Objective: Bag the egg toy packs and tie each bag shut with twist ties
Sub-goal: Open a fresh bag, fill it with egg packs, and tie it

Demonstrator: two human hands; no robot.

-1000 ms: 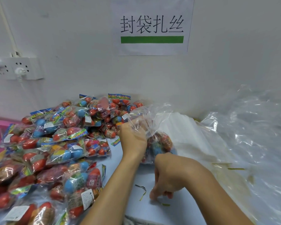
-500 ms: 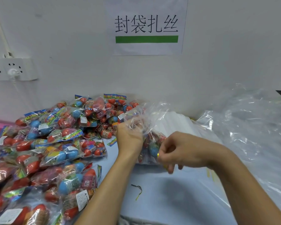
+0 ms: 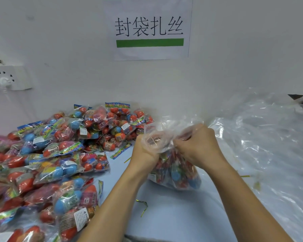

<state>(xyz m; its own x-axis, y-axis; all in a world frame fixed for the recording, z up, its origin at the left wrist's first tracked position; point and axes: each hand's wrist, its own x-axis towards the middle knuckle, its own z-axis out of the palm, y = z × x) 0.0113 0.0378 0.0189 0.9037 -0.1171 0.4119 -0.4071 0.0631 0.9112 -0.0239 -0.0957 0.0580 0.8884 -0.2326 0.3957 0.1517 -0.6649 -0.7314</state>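
Egg toy packs (image 3: 175,172) sat bunched inside a clear bag (image 3: 173,165) on the pale blue tabletop (image 3: 173,215), right under the two hands that met at its neck. The left hand (image 3: 143,152) had its grip closed round the gathered plastic at the bag's mouth, fingers curled and wrapped in the loose film. The right hand (image 3: 198,145) pressed in against it from the other side, its grip closed too, fingertips pinching at the twisted neck; whether a tie lay between them I could not tell. The filled body of the bag hung just below both grips and rested on the tabletop.

Nearer than the grip, on the bare tabletop between the forearms, lay a bent twist tie (image 3: 143,206), green and gold. Another short tie (image 3: 127,160) lay just to the left of the left wrist. Left of the grip, and running from the near edge back toward the wall, spread a heap of loose packs (image 3: 51,163), red and blue eggs in printed film. Right of the grip lay a pile of empty clear bags (image 3: 269,145), crumpled and shiny.

Beyond the grip stood the white wall, with a paper sign (image 3: 150,28) bearing four black characters over a green bar. Far to the left on the wall was a socket (image 3: 7,77) with a white plug in it.
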